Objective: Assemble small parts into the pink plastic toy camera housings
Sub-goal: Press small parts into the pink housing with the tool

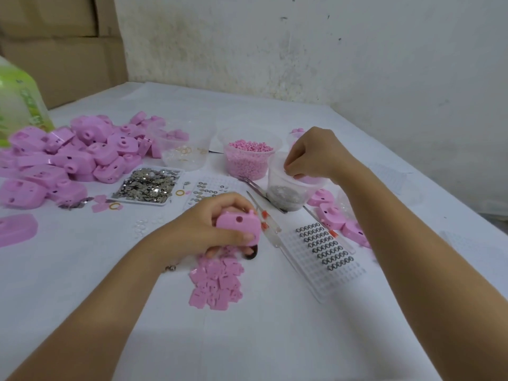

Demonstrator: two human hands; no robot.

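Hands [217, 229] two, housing [239, 226] one.

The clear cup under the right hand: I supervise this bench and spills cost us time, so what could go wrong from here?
1. The right hand pinches at the rim of the clear cup of small grey parts; a snag on the way out could tip it.
2. Metal tweezers lie against that cup's base, and a nudge could shift both.
3. The left hand holds a pink housing above the loose pink plates; a drop would scatter them.
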